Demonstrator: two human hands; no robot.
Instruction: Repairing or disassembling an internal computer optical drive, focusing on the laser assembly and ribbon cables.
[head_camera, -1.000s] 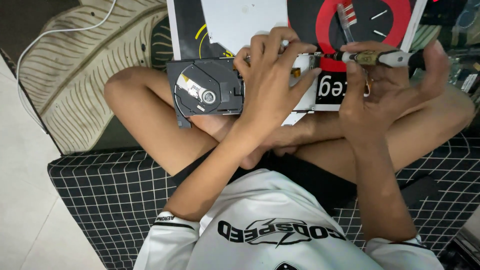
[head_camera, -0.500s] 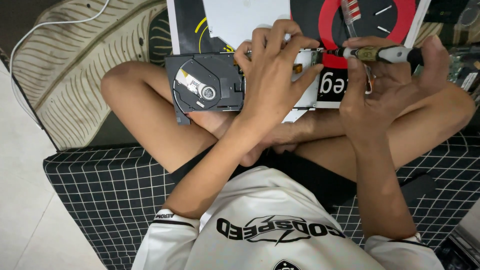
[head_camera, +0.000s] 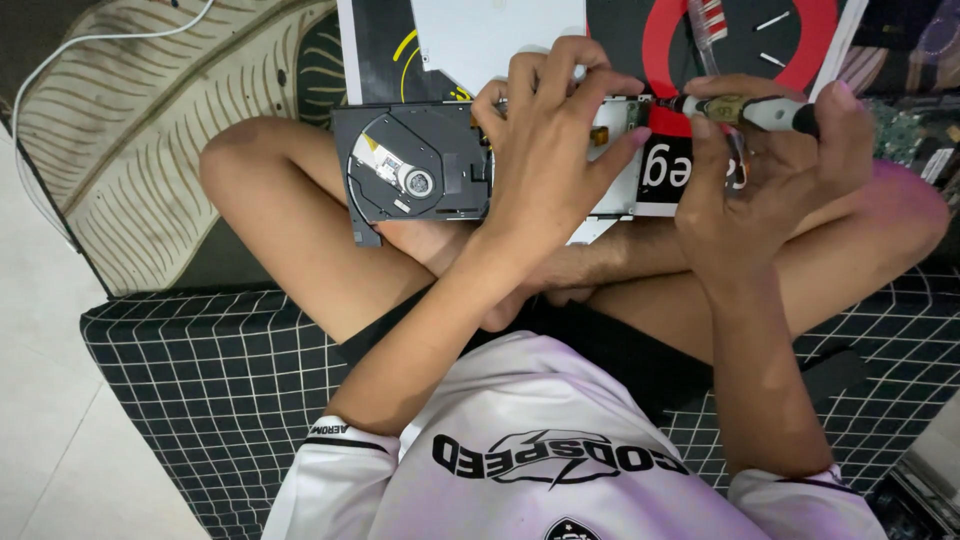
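Gripping the screwdriver (head_camera: 745, 110) in our right hand (head_camera: 770, 180), fingers curled shut around its pale handle, tip pointed left at the edge of the optical drive (head_camera: 420, 175). Our left hand (head_camera: 550, 150) is spread over the drive's right half, fingertips clamped down on it so it sits pinned across our crossed legs.

Honest worry: the drive is balanced on a knee, not a flat surface, so if we push too hard the tip could skip off the screw and gouge the casing or jab a left fingertip, which sits really close to it. A loosened screw could also roll off into the checkered cushion (head_camera: 200, 380) and vanish.

Around us: a black and red box (head_camera: 800, 40) lying just behind the drive with a couple of loose screws on it, a white panel (head_camera: 500, 40) beside that, a leaf-pattern mat (head_camera: 150, 150) and a white cable (head_camera: 60, 60) off to the left. Our own left hand hides the screw spot, so we can't tell if the tip is seated.
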